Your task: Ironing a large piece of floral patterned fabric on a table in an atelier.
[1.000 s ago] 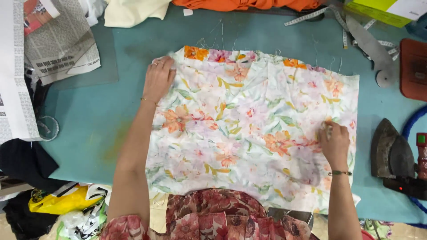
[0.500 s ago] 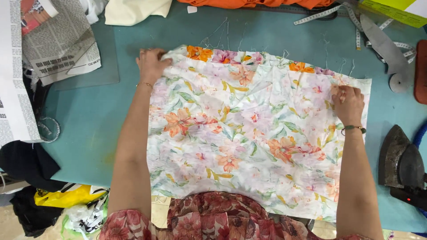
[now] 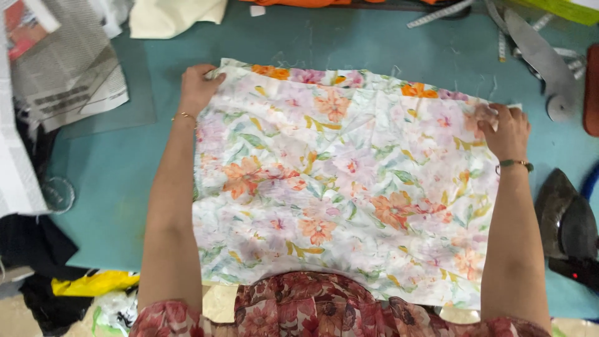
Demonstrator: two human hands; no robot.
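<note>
Left hand [image 3: 198, 87] closed on the upper left corner of the white cotton cloth printed with orange and pink flowers [image 3: 349, 187]; right hand [image 3: 506, 131] pinching the upper right corner. Cloth spread flat between both hands on the teal table [image 3: 349, 43], filling the middle of the frame. Compared with half a second ago, hands a little farther up and out, cloth drawn wider. Dark flat iron [image 3: 568, 224] at right edge; folded newspaper [image 3: 62, 75] at upper left.
</note>
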